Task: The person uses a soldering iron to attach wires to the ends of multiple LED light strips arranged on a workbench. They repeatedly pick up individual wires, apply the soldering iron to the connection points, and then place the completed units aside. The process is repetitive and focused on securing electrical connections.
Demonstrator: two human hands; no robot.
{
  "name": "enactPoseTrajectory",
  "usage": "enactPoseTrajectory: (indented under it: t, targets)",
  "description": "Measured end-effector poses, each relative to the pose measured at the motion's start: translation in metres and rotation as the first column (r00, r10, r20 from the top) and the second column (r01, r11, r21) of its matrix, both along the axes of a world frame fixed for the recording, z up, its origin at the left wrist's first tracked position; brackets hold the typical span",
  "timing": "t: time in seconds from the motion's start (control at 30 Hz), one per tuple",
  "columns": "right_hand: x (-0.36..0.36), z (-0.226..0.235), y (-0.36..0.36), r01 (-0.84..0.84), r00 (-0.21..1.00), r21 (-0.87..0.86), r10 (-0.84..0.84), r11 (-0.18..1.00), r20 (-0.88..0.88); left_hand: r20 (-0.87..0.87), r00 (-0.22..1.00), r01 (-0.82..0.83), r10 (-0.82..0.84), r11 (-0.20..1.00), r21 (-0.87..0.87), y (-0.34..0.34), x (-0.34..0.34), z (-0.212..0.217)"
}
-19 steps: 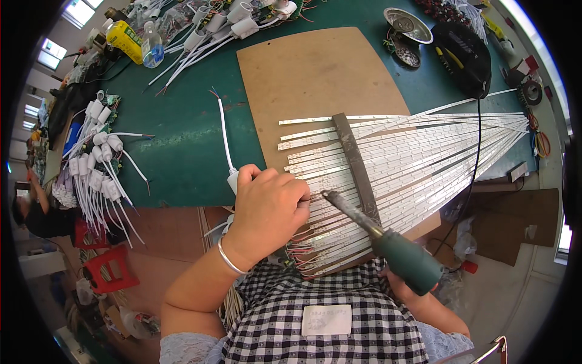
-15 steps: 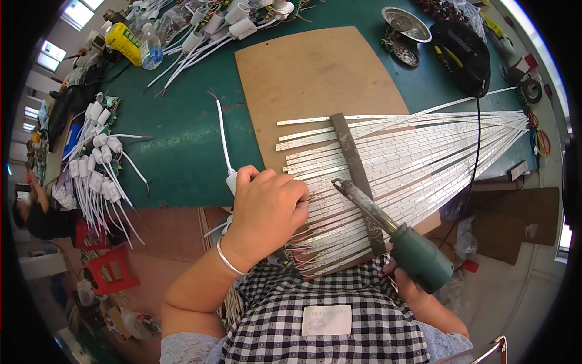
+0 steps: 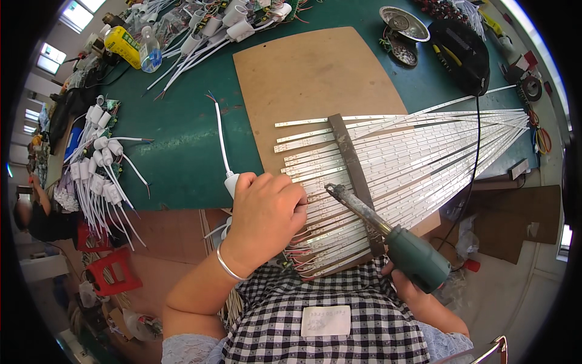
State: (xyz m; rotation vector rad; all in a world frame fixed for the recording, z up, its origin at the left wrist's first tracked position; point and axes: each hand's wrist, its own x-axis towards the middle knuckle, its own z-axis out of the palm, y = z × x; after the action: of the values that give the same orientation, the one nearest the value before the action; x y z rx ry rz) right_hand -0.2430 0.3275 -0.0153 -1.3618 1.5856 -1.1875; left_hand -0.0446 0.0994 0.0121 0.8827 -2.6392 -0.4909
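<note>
My left hand (image 3: 268,209) is closed with curled fingers over the left ends of a row of LED strips (image 3: 400,161). What its fingertips pinch is hidden beneath them. Against its left side sits a white plastic cap (image 3: 231,183), whose white cable (image 3: 222,136) runs up the table to bare wire ends. My right hand (image 3: 406,285), partly covered, grips a soldering iron (image 3: 418,258) by its green handle. The iron's tip points up and left above the strips, a short way right of my left fingers. A dark flat bar (image 3: 348,151) lies across the strips.
Brown board (image 3: 315,73) lies under the strips on the green table (image 3: 176,139). Bundles of white capped cables (image 3: 100,161) lie left. A metal dish (image 3: 403,24) and black cap-shaped item (image 3: 461,57) stand far right; a black cord (image 3: 477,139) hangs there. Another person (image 3: 45,215) is far left.
The soldering iron's tip has moved slightly left and down, closer to my left fingers. My left hand stays in nearly the same place, still closed.
</note>
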Motion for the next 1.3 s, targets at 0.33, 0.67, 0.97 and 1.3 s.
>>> enactPoseTrajectory:
  t: [0.33, 0.67, 0.97, 1.3]
  targets:
    - [0.002, 0.002, 0.0, 0.062, 0.997, 0.058, -0.059, 0.996, -0.046, -0.146, 0.989, 0.011, 0.003, 0.996, 0.094, -0.002, 0.008, -0.004]
    - [0.01, 0.016, -0.01, 0.113, 0.988, 0.173, -0.129, 0.978, 0.083, -0.109, 0.994, 0.003, 0.003, 0.999, 0.052, 0.001, 0.005, -0.005]
    - [0.009, 0.015, -0.008, 0.094, 0.989, 0.204, -0.115, 0.974, 0.094, -0.108, 0.994, 0.035, -0.034, 0.999, 0.001, 0.0, 0.002, -0.009]
    - [0.005, 0.014, -0.009, 0.005, 0.991, 0.176, 0.018, 0.984, -0.131, -0.141, 0.989, 0.054, -0.049, 0.998, 0.033, -0.001, -0.001, -0.01]
